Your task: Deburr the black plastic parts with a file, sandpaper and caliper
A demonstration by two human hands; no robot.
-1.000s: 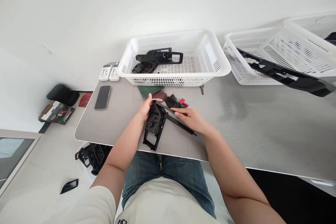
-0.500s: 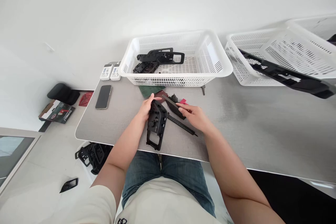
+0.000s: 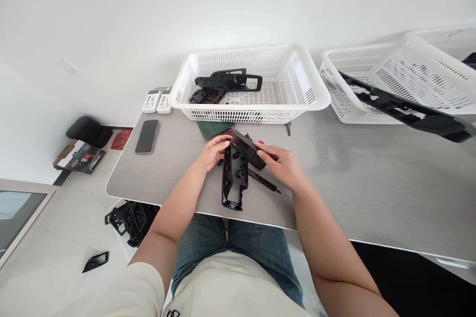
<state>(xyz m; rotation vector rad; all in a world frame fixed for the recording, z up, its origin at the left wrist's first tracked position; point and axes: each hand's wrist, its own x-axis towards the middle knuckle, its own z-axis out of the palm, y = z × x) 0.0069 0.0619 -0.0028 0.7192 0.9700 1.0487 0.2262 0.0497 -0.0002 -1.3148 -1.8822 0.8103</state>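
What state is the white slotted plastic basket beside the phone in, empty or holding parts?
Holding parts: the white slotted plastic basket has black moulded plastic trim pieces lying on its floor.

the only view comes from a camera worn on the person's head, facing forward and down from above the chest. the cream t-shirt (image 3: 230, 285) and jeans (image 3: 238, 237) sit at the bottom edge, with the left hand (image 3: 212, 153) and right hand (image 3: 278, 164) reaching in toward the center. the counter (image 3: 372, 178) lies close below the lens and crosses the frame on a slight tilt, and a white plastic basket (image 3: 249, 115) stands along its far side. the white wall (image 3: 111, 10) fills the top, and the floor (image 3: 48, 242) shows at lower left.
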